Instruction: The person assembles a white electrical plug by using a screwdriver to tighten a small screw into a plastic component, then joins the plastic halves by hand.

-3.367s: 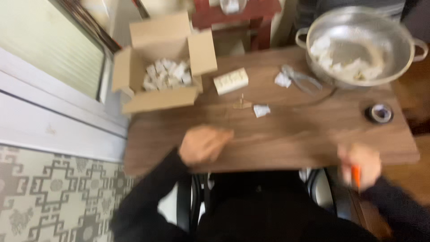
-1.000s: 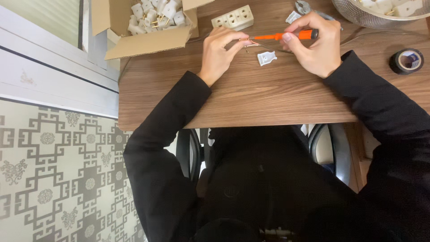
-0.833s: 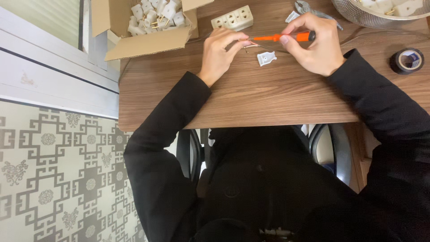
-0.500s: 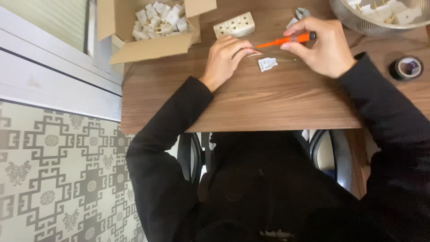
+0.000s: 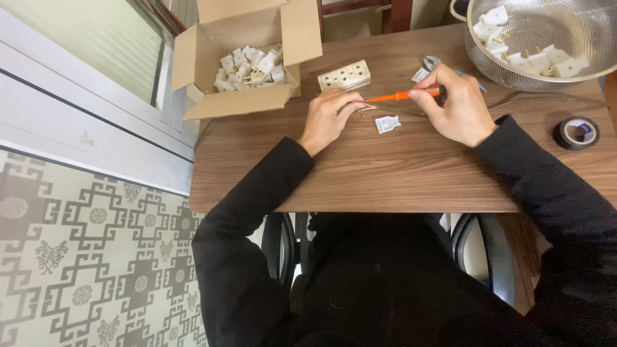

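Still, both hands (image 5: 392,112) on orange screwdriver (image 5: 400,96), view shifted lower

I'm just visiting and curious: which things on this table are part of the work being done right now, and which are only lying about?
In use:
left hand, pinching a small part, too small to identify
right hand, holding the orange screwdriver
white plug piece between the hands

Lying about:
cardboard box of white plugs
white socket strip
metal colander
black tape roll

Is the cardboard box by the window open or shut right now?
Open. The cardboard box has its flaps spread outward, and the white plug parts piled inside show from above.
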